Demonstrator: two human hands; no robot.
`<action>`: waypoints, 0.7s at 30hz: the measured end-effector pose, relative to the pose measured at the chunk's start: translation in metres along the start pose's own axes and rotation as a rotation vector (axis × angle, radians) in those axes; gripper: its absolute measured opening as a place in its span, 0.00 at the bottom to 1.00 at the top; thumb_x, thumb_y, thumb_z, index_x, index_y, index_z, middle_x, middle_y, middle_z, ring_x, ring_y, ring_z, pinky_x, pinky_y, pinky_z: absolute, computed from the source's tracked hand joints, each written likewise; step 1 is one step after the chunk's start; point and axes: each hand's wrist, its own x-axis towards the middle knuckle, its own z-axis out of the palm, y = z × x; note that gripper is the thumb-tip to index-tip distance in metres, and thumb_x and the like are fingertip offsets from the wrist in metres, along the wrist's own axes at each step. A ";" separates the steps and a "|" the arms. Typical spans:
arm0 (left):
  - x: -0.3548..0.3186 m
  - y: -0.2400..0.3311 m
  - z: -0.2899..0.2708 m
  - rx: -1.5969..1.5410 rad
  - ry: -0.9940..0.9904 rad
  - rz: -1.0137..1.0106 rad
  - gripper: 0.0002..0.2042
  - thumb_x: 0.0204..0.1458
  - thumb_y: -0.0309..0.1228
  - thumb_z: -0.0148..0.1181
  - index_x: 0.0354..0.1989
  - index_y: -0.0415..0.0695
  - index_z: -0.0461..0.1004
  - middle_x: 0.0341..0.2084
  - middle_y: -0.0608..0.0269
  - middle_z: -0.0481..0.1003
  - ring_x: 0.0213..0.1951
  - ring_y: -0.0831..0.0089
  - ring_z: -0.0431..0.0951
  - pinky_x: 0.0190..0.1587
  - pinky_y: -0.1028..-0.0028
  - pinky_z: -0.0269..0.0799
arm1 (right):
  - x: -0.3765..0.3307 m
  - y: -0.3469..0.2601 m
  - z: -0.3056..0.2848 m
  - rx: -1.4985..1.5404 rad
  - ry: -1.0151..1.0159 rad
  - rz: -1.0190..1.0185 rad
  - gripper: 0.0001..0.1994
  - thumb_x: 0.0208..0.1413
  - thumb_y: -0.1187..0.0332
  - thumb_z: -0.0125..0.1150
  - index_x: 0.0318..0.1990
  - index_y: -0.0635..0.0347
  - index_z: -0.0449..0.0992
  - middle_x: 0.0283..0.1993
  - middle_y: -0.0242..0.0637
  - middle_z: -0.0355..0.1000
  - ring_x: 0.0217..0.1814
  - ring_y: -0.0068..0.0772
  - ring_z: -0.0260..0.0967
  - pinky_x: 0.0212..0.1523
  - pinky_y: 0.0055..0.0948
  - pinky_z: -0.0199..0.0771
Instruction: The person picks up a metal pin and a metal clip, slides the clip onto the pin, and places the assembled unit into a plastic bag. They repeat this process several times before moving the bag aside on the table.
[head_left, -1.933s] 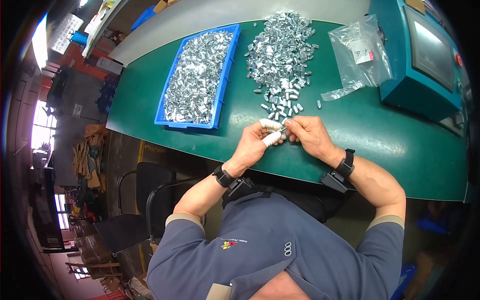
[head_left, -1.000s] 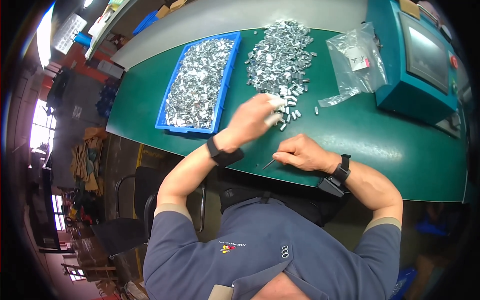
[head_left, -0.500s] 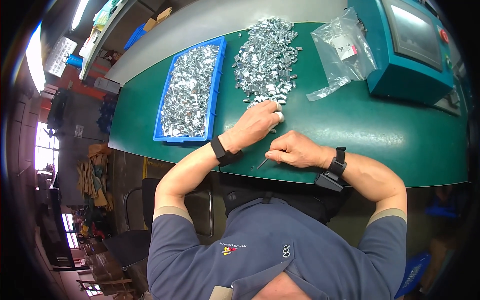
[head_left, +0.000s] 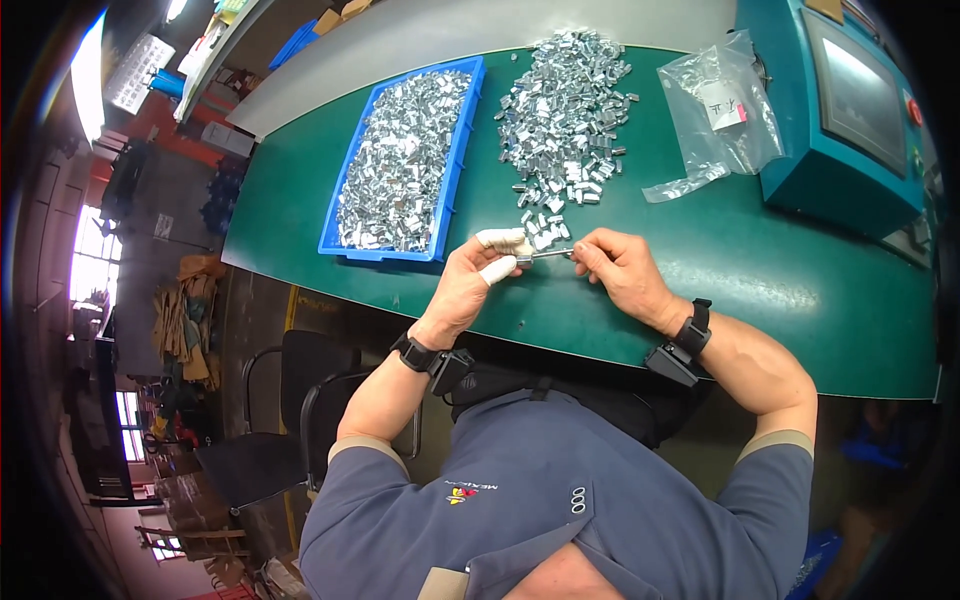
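Note:
My left hand [head_left: 468, 283], with white coverings on its thumb and finger, pinches a small shiny metal part [head_left: 524, 261] above the green table. From the right, my right hand [head_left: 622, 274] grips a thin metal rod [head_left: 553, 253] between thumb and fingers. The rod's far end meets the metal part; whether it enters the part cannot be made out. Just beyond my fingertips lie several loose metal parts [head_left: 545, 228]. Farther back they join a long heap of the same parts [head_left: 568, 110].
Left of the heap, a blue tray [head_left: 447, 205] is filled with similar metal parts. A clear plastic bag [head_left: 705, 130] with a label lies to the right. A teal machine [head_left: 835, 180] with a screen and red button stands at the far right. The green tabletop [head_left: 720, 300] ends near my waist.
My left hand has drawn back from the heap, now pinching a metal part. My right hand has risen and moved right, and the rod now points left at that part. The view has shifted slightly.

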 end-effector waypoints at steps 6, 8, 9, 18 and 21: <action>0.002 -0.010 0.005 -0.043 0.032 0.015 0.15 0.63 0.21 0.62 0.58 0.40 0.76 0.50 0.58 0.81 0.49 0.69 0.82 0.52 0.74 0.77 | 0.000 0.001 0.001 -0.018 0.011 0.002 0.12 0.71 0.65 0.58 0.40 0.65 0.81 0.32 0.30 0.78 0.32 0.17 0.71 0.34 0.21 0.72; 0.003 -0.012 0.008 -0.063 0.055 0.006 0.15 0.63 0.21 0.62 0.57 0.40 0.76 0.50 0.57 0.81 0.49 0.69 0.82 0.52 0.74 0.78 | -0.001 -0.002 0.002 -0.097 0.039 -0.037 0.12 0.71 0.65 0.59 0.39 0.65 0.81 0.31 0.30 0.77 0.31 0.17 0.70 0.33 0.21 0.72; 0.004 -0.014 0.010 -0.051 0.068 0.006 0.14 0.63 0.21 0.61 0.57 0.40 0.77 0.50 0.57 0.81 0.49 0.69 0.82 0.52 0.74 0.78 | -0.002 -0.002 0.002 -0.097 0.039 -0.038 0.12 0.71 0.65 0.59 0.39 0.65 0.81 0.31 0.30 0.77 0.31 0.17 0.70 0.33 0.21 0.72; 0.008 -0.018 0.021 0.087 0.060 0.019 0.12 0.66 0.25 0.60 0.56 0.40 0.78 0.45 0.57 0.84 0.43 0.74 0.83 0.47 0.75 0.78 | -0.002 0.000 0.003 -0.137 0.085 -0.123 0.10 0.67 0.67 0.62 0.36 0.66 0.80 0.26 0.32 0.75 0.27 0.21 0.67 0.29 0.27 0.68; 0.005 -0.017 0.022 0.112 0.044 0.013 0.12 0.67 0.27 0.59 0.56 0.39 0.79 0.43 0.57 0.84 0.41 0.75 0.83 0.46 0.75 0.79 | -0.002 -0.002 0.002 -0.130 0.066 -0.087 0.11 0.70 0.67 0.59 0.39 0.66 0.80 0.31 0.30 0.77 0.31 0.19 0.69 0.33 0.23 0.71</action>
